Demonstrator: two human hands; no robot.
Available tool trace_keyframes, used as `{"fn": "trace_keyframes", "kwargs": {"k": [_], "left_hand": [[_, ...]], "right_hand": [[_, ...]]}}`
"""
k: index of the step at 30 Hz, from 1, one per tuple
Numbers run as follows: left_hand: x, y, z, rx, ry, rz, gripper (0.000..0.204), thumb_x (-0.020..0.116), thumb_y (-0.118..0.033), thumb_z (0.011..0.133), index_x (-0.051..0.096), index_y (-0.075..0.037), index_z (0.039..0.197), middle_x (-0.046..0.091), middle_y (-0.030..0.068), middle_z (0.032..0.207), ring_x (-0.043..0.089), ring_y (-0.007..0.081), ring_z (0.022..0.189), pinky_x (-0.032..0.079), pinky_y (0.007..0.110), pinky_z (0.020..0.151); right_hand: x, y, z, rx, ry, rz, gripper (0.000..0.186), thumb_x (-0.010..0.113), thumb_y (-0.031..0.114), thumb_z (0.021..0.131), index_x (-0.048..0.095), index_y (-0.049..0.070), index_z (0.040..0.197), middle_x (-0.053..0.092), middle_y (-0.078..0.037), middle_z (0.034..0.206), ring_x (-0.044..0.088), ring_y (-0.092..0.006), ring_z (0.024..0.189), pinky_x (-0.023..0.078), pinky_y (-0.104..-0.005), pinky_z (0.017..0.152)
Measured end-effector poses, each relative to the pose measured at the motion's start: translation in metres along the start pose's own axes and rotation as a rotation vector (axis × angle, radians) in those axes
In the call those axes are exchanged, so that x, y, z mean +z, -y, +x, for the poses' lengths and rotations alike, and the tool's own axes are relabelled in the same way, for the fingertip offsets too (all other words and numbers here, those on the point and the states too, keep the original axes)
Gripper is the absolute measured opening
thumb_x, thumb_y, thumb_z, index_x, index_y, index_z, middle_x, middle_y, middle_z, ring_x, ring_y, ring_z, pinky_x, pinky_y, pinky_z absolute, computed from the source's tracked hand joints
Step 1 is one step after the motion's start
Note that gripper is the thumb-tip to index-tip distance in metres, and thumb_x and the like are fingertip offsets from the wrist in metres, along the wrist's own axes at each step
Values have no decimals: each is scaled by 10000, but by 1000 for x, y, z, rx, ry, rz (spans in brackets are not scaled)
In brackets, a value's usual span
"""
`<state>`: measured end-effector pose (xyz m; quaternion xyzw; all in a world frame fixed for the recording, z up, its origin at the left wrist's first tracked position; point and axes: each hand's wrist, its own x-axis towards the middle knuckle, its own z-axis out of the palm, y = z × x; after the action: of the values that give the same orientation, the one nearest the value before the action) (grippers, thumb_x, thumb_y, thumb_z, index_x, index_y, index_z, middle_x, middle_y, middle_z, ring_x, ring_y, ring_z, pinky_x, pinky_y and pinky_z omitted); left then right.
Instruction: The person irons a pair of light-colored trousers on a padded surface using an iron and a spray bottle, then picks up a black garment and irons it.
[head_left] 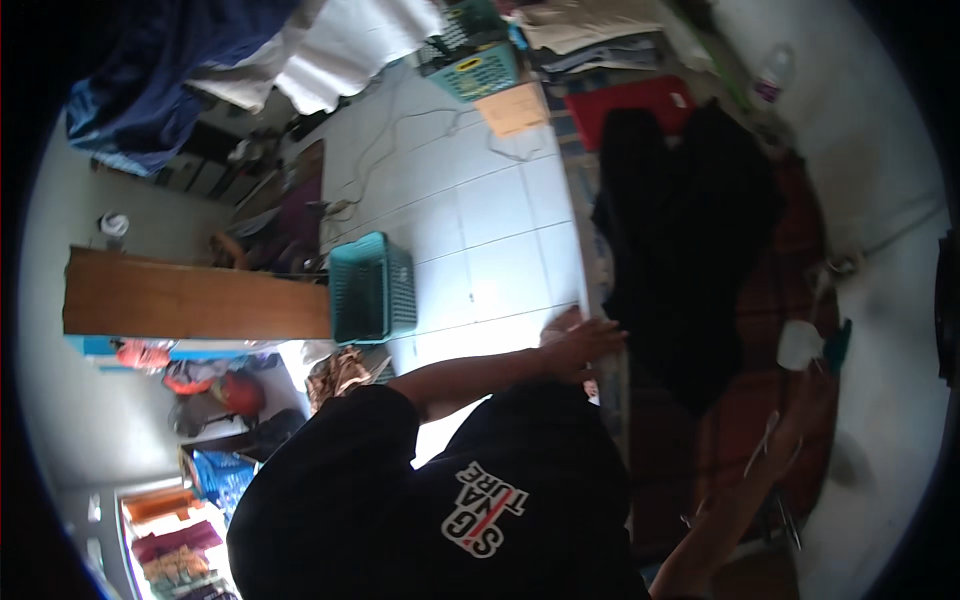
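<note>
Black garment [685, 250] lies spread flat on a dark red plaid cloth [790, 250], its long axis running from twelve o'clock down to six o'clock, photographed from above my own head. Going from the left: a wooden board [190, 298] sits at nine o'clock, a teal laundry basket [372, 288] stands just beside its end on the white tiled floor [480, 230]. My left hand [580, 340] comes next, fingers flat and spread, pressing on the edge of the cloth and touching the garment's lower left hem, holding nothing. The garment spreads away from that hand toward one o'clock. My right hand [815, 385] lies farther over, at four o'clock from the garment's middle, on the plaid cloth beside a small white and teal object [812, 345]; it is blurred and I cannot tell whether it is closed on anything. A wire hanger [775, 450] lies along my right forearm. My left hand is the nearer to the garment
</note>
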<state>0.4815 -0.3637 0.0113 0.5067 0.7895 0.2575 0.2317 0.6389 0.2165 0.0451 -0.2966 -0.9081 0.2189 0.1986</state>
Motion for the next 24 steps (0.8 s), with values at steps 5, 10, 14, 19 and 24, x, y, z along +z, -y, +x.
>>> {"fn": "trace_keyframes", "kwargs": {"k": [5, 10, 14, 19, 24], "left_hand": [[24, 5, -55, -71, -132, -21, 869, 743, -232, 891, 387, -86, 1671, 335, 158, 1758, 245, 378, 1654, 189, 646, 1317], [-9, 1, -24, 14, -143, 53, 610, 722, -219, 921, 563, -64, 1490, 461, 187, 1666, 368, 414, 1574, 319, 613, 1255], [3, -4, 27, 157, -213, -65, 515, 691, -88, 855, 651, -31, 1365, 601, 189, 1539, 526, 427, 1442, 393, 543, 1220], [-25, 5, 4, 141, -175, 117, 352, 681, -59, 903, 733, -13, 1249, 725, 190, 1368, 643, 404, 1302, 473, 519, 1135], [-53, -26, 61, 88, -58, -34, 157, 727, -76, 911, 782, -6, 1041, 780, 164, 1023, 698, 392, 1034, 553, 484, 936]], "right_hand": [[-46, 141, -179, 549, -142, 417, 651, 739, 280, 1053, 489, -60, 1549, 589, -260, 1476, 662, -361, 1268, 568, -478, 1053], [-45, 25, -357, 461, -400, -253, 465, 605, 305, 1117, 605, -18, 1452, 644, -280, 1352, 661, -396, 1257, 553, -529, 1034], [-90, -99, -468, 702, -395, -959, 368, 552, 216, 1124, 633, -40, 1377, 663, -245, 1363, 636, -391, 1225, 492, -489, 1112], [-94, 9, -328, 947, -681, 472, 802, 771, 259, 959, 394, -17, 1611, 537, -203, 1546, 576, -344, 1325, 479, -460, 1123], [-121, -34, -305, 922, -728, 187, 842, 803, 272, 950, 402, -55, 1615, 549, -211, 1551, 563, -332, 1375, 435, -447, 1178]]}}
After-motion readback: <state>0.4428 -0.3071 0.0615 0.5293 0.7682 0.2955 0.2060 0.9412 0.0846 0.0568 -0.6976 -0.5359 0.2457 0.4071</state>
